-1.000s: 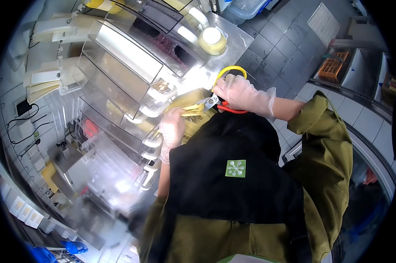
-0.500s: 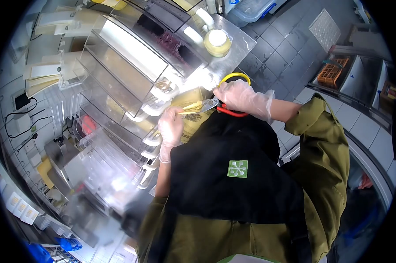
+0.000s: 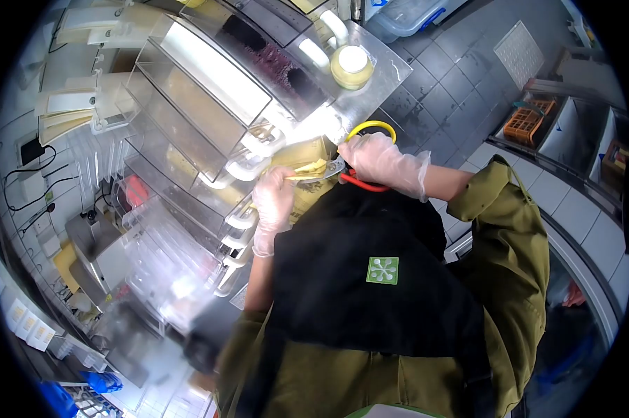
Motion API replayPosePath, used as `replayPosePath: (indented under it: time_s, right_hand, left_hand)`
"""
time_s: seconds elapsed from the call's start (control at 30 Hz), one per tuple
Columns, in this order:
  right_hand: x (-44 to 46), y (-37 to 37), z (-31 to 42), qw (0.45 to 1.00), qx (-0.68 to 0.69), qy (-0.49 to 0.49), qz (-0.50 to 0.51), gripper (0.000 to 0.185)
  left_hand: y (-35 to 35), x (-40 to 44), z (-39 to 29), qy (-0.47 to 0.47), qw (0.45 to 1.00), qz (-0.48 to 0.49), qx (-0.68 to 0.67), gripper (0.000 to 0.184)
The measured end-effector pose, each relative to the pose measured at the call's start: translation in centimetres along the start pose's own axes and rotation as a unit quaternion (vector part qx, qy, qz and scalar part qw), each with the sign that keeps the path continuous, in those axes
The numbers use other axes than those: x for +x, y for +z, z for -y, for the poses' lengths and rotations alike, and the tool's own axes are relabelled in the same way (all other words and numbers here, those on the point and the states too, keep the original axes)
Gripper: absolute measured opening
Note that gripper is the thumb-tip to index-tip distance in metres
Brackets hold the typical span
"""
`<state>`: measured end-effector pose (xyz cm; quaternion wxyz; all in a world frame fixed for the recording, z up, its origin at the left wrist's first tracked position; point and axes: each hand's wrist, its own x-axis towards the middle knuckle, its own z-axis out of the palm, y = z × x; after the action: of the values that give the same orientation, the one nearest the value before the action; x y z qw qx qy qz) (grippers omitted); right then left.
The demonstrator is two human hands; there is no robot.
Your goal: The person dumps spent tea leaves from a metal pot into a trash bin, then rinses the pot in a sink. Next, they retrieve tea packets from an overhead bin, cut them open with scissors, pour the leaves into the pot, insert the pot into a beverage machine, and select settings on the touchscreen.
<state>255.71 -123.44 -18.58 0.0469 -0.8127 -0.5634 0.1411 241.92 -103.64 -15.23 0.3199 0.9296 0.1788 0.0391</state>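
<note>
My right hand (image 3: 385, 161), in a clear plastic glove, is closed round a pair of scissors (image 3: 336, 167) with one yellow and one red handle loop. The blades point left, against a thin yellow strip (image 3: 307, 169) with a crumpled end. My left hand (image 3: 273, 197), gloved the same way, pinches the other end of this strip; its material is unclear. Below the strip lies a yellow printed bag (image 3: 304, 198), partly hidden by my left hand and the black apron (image 3: 370, 223).
Clear bins (image 3: 189, 132) with white handles line the left, one holding dark purple contents (image 3: 272, 63). A jar with a white lid (image 3: 352, 67) stands on the metal counter (image 3: 387, 73). An orange basket (image 3: 528, 122) sits in a compartment on the right. Grey floor tiles (image 3: 443, 76) lie beyond.
The view has shifted slightly. Both hands stay almost in place, with the scissors still at the yellow strip. The strip's crumpled end sits a little differently by the blades.
</note>
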Motion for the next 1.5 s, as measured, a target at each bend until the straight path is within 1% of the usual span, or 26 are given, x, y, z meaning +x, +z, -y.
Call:
replayPosePath:
  time_s: [0.1,0.17,0.2,0.3,0.33,0.37,0.43,0.47,0.57,0.67,0.73,0.8,0.9,0.93,0.97,1.03,1.1,1.17,1.2,1.23,1.27,1.3,1.37,1.4,1.43,1.5]
  right_hand:
    - [0.2,-0.5,-0.2,0.999,-0.033,-0.011,0.031,0.038]
    - [-0.1,-2.1,-0.4,0.999,0.048,0.001,0.016,0.041]
    - [-0.2,-3.3,-0.4,0.996,0.087,0.006,0.008,0.042]
    - [-1.8,-5.6,-0.7,0.992,0.099,0.063,0.044,0.051]
    - [-3.0,-4.7,-1.5,0.996,0.070,0.053,-0.024,0.067]
    - [-4.7,-4.6,-2.7,0.993,0.079,0.044,-0.074,0.068]
    - [-7.8,-3.7,-4.8,0.995,0.010,0.095,-0.027,0.075]
    - [-9.0,-3.8,-5.6,0.988,0.070,0.132,-0.027,0.074]
    - [-9.8,-3.7,-6.5,0.948,0.146,0.276,0.067,0.070]
    - [-8.5,-2.5,-6.2,0.964,0.136,0.225,0.033,0.064]
    - [-7.0,-1.1,-5.5,0.974,0.142,0.174,0.019,0.062]
    - [-5.0,0.9,-4.6,0.972,0.158,0.173,0.015,0.058]
    - [-1.6,1.9,-3.0,0.972,0.161,0.167,0.020,0.049]
    - [-0.7,2.6,-2.7,0.983,0.135,0.122,-0.021,0.047]
    - [0.4,3.2,-2.2,0.983,0.142,0.110,-0.043,0.043]
    - [2.4,3.7,-1.0,0.988,0.127,0.090,-0.018,0.040]
    - [4.2,4.4,0.2,0.988,0.138,0.057,-0.026,0.037]
    - [5.8,4.3,1.6,0.987,0.082,-0.028,-0.134,0.036]
    - [6.5,3.7,2.4,0.990,0.064,-0.054,-0.117,0.032]
    - [7.2,5.2,3.2,0.988,0.109,-0.039,-0.102,0.028]
    - [7.8,6.6,3.4,0.990,0.053,-0.062,-0.118,0.029]
    - [8.2,7.0,3.7,0.987,-0.002,-0.087,-0.135,0.029]
    - [8.4,5.8,3.6,0.985,0.056,-0.065,-0.149,0.035]
    - [8.3,5.6,3.3,0.971,0.032,-0.098,-0.214,0.039]
    - [8.2,4.0,3.5,0.973,0.024,-0.115,-0.197,0.038]
    - [7.9,4.2,3.5,0.961,0.165,-0.089,-0.202,0.036]
  left_hand:
    - [-0.1,0.0,0.2,-0.028,1.000,0.009,0.004,0.010]
    - [-0.2,0.1,0.2,-0.040,0.999,0.018,0.002,0.010]
    - [-0.2,0.2,0.1,-0.024,1.000,0.013,0.011,0.011]
    - [-0.2,0.3,0.1,0.028,0.999,-0.003,0.042,0.014]
    - [0.0,0.3,0.5,0.051,0.997,-0.014,0.055,0.016]
    - [0.2,0.2,0.8,0.074,0.995,-0.026,0.069,0.017]
    - [0.4,0.2,1.3,0.105,0.991,-0.027,0.073,0.021]
    - [0.5,0.1,1.5,0.119,0.989,-0.029,0.077,0.022]
    - [0.9,-0.3,1.6,0.137,0.988,-0.038,0.062,0.024]
    - [0.5,-1.2,0.1,0.120,0.992,-0.021,0.036,0.023]
    - [0.6,-2.2,-0.6,0.131,0.991,-0.031,0.005,0.023]
    - [0.9,-2.9,-1.7,0.153,0.986,-0.061,-0.009,0.021]
    - [0.7,-4.8,-1.9,0.161,0.986,-0.030,-0.027,0.020]
    - [0.6,-5.4,-1.9,0.149,0.988,-0.021,-0.026,0.019]
    - [0.2,-6.2,-2.2,0.134,0.989,-0.025,-0.050,0.019]
    - [-1.2,-7.0,-3.9,0.105,0.989,-0.037,-0.097,0.019]
    - [-0.2,-9.5,-3.0,0.073,0.995,-0.042,-0.046,0.019]
    - [-0.2,-10.8,-2.5,0.054,0.997,-0.060,-0.011,0.019]
    - [-0.7,-11.2,-2.7,0.050,0.996,-0.075,-0.002,0.019]
    - [-1.2,-11.5,-3.4,0.045,0.995,-0.090,0.007,0.018]
    - [-1.6,-11.2,-4.3,0.032,0.990,-0.132,0.032,0.020]
    - [-1.4,-11.7,-4.5,-0.003,0.989,-0.146,0.035,0.021]
    - [-1.4,-13.4,-4.7,-0.076,0.981,-0.172,0.041,0.021]
    - [-1.8,-13.9,-5.2,-0.136,0.974,-0.183,0.008,0.021]
    - [-2.4,-14.0,-5.9,-0.176,0.962,-0.207,-0.020,0.018]
    - [-2.6,-14.9,-6.1,-0.230,0.943,-0.239,-0.035,0.016]
